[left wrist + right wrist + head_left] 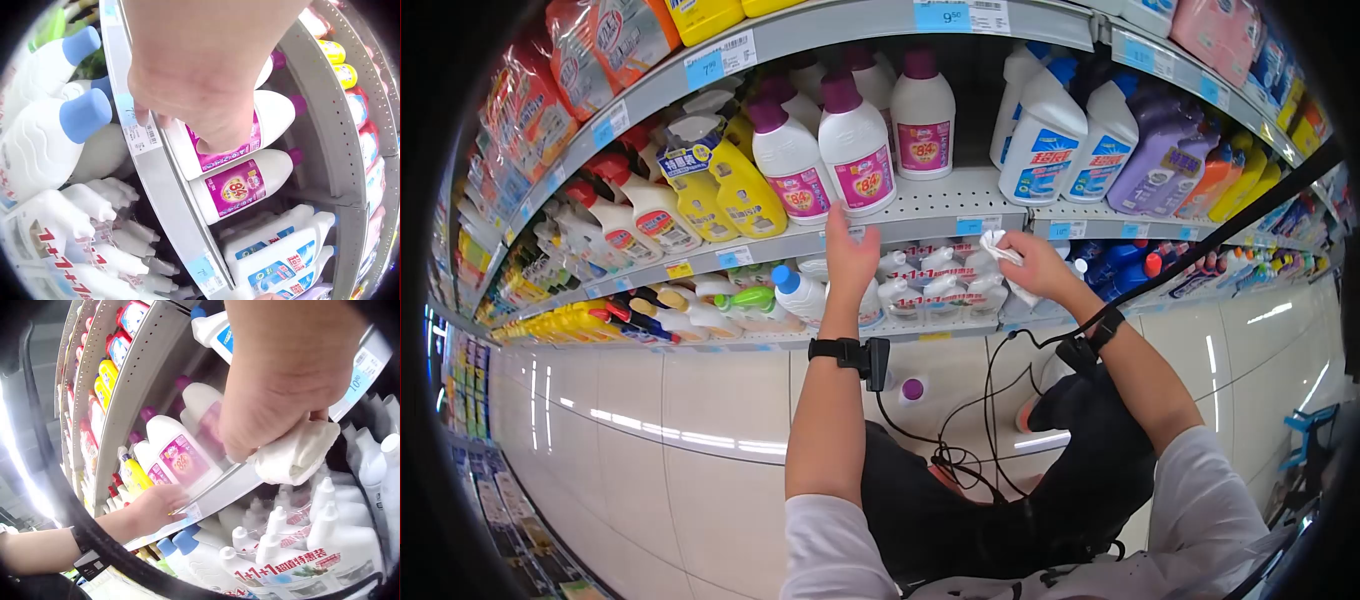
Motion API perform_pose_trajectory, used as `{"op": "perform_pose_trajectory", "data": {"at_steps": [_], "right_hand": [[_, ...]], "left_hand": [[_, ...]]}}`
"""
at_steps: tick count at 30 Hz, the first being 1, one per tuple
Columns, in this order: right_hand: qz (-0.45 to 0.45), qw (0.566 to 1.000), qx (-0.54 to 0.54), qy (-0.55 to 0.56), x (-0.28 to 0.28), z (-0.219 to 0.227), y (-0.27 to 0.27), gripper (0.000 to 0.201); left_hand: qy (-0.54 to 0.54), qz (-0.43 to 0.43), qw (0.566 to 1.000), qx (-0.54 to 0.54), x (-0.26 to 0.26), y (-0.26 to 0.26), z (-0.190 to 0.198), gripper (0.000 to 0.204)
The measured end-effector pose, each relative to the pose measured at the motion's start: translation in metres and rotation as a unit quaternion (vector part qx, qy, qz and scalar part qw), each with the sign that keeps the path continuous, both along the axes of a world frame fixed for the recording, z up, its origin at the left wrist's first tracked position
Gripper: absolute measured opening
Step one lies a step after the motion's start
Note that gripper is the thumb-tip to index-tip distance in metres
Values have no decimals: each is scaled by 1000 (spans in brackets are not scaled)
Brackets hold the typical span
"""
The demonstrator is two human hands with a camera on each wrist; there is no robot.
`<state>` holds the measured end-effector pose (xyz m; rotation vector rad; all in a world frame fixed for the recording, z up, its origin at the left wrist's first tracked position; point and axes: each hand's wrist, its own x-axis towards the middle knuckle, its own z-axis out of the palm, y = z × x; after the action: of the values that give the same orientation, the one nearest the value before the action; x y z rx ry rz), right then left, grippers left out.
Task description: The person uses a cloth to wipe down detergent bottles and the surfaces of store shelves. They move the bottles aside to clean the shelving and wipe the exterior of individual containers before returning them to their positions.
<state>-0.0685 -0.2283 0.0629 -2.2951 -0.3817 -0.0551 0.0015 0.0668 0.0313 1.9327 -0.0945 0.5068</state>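
My left hand (852,262) is at the lower front of a white bottle (857,140) with a purple cap and pink label. In the left wrist view the hand (200,94) covers part of a pink label, beside another such bottle (240,187). The right wrist view shows the left hand (156,509) low against the bottle (181,453), fingers extended rather than wrapped round it. My right hand (1040,268) pinches a crumpled white cloth (1003,247) in front of the shelf edge; the cloth (299,453) hangs below the fingers of that hand (284,394).
White bottles with blue labels (1045,135) and purple jugs (1162,155) stand right on the shelf; yellow bottles (745,190) stand left. Shrink-wrapped white bottles (943,290) fill the shelf below. A purple-capped bottle (912,390) is on the floor, near black cables (960,465).
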Motion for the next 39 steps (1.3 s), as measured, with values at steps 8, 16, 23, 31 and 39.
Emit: {"op": "perform_pose_trajectory", "data": {"at_steps": [8,16,23,31,39], "right_hand": [[-17,999,-47,5,-4,-12,-43,19],[-25,999,-18,43,-6,-23,-66,21],[-54,997,-6,56,-13,-29,-85,22],[-43,998,-6,54,-8,-30,-95,24],[-42,998,-11,50,2,-32,-85,25]], "left_hand": [[-17,37,998,-38,27,-6,-17,60],[19,16,1000,-6,26,-32,14,44],[-20,25,998,-55,46,-46,36,45],[36,-25,984,-172,47,-46,37,51],[105,-157,959,-212,39,-45,33,43]]}}
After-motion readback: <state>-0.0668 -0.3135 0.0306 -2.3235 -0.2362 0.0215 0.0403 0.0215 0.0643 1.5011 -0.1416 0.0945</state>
